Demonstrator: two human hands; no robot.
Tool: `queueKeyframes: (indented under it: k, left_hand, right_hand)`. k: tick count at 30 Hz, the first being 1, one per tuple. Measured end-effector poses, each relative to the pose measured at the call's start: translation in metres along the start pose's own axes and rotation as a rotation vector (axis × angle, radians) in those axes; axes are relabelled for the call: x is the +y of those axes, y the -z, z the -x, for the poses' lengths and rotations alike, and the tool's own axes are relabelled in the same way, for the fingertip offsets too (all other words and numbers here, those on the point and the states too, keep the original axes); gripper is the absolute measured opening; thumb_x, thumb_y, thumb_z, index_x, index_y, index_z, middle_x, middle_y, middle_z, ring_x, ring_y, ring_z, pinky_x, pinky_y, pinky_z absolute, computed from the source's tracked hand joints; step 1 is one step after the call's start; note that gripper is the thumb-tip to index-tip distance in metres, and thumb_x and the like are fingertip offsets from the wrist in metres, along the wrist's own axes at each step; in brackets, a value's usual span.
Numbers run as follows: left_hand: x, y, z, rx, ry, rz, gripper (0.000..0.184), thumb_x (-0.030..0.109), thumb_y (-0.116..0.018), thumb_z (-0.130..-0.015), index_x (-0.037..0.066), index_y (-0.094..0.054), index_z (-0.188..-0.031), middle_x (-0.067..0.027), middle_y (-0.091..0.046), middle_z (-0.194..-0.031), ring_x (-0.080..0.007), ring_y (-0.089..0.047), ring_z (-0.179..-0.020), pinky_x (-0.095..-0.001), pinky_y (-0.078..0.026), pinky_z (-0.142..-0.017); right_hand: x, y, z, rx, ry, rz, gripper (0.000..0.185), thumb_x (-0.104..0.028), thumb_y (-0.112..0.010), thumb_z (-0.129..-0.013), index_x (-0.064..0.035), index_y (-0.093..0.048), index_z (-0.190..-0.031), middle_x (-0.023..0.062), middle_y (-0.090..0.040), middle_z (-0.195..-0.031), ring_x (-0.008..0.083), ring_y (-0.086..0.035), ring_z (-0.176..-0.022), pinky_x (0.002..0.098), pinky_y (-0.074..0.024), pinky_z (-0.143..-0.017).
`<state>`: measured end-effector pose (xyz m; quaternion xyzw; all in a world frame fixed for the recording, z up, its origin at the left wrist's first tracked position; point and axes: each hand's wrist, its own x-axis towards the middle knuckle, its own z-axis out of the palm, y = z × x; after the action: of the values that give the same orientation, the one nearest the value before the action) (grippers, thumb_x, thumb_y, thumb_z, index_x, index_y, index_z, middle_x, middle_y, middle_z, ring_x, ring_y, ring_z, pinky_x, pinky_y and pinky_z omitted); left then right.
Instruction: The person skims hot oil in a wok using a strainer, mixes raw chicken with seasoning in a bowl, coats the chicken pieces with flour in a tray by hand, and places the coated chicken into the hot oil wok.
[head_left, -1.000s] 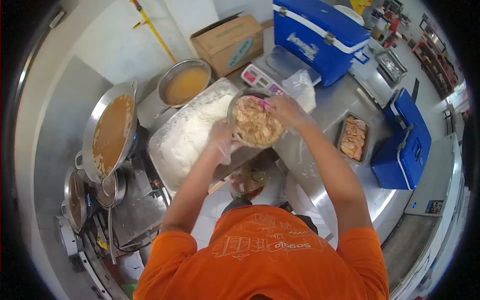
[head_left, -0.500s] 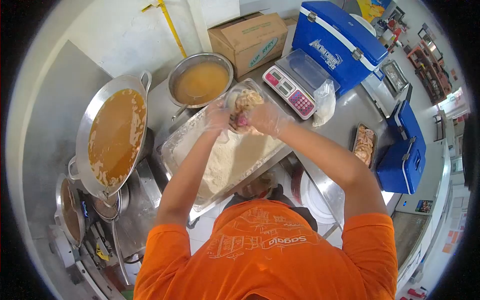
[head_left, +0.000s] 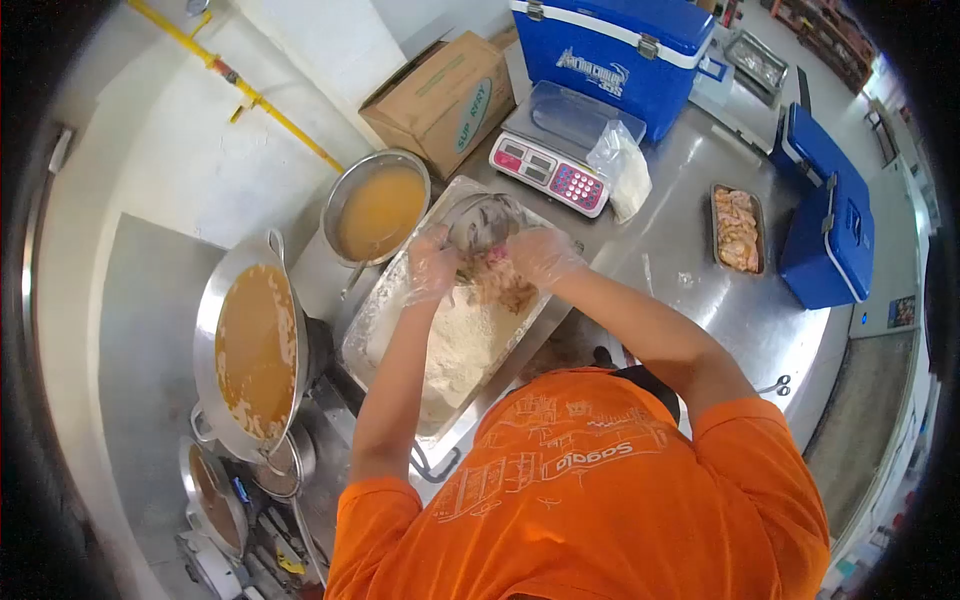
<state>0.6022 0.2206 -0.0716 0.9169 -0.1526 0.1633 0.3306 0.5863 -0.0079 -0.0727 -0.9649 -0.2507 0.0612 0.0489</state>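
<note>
— There's the bowl (head_left: 482, 222), tipped over the metal tray (head_left: 362, 340) of white powder (head_left: 455, 350)! The gloved left hand (head_left: 432, 265) is clasped on its side.
— And the right hand (head_left: 545, 257)?
— Gloved too, at the lip by something pink (head_left: 497, 255). Whether the fingers grip, there's no telling.
— Meat pieces (head_left: 508, 288) blur below the lip! Beyond the tray, digital scale (head_left: 550, 175) to the right, cardboard box (head_left: 435, 105) behind.

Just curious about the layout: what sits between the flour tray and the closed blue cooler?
The head view shows a digital scale between the flour tray and the closed blue cooler, with a plastic bag at the scale's right end.
</note>
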Motion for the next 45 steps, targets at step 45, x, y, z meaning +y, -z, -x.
queueKeyframes:
  k: [45]
  left_hand:
    - [0.093,-0.008,0.047,-0.129,0.817,1.262,0.031,-0.002,-0.054,-0.085,0.000,-0.057,-0.116,-0.0123,-0.066,-0.098,-0.0246,-0.071,-0.090,-0.0404,-0.067,-0.072]
  right_hand:
    - [0.015,0.076,0.093,0.386,-0.302,-0.090,0.036,-0.036,-0.064,-0.091,-0.0034,-0.069,-0.105,0.0189,-0.069,-0.093,0.0391,-0.067,-0.086,0.0488,-0.0530,-0.079]
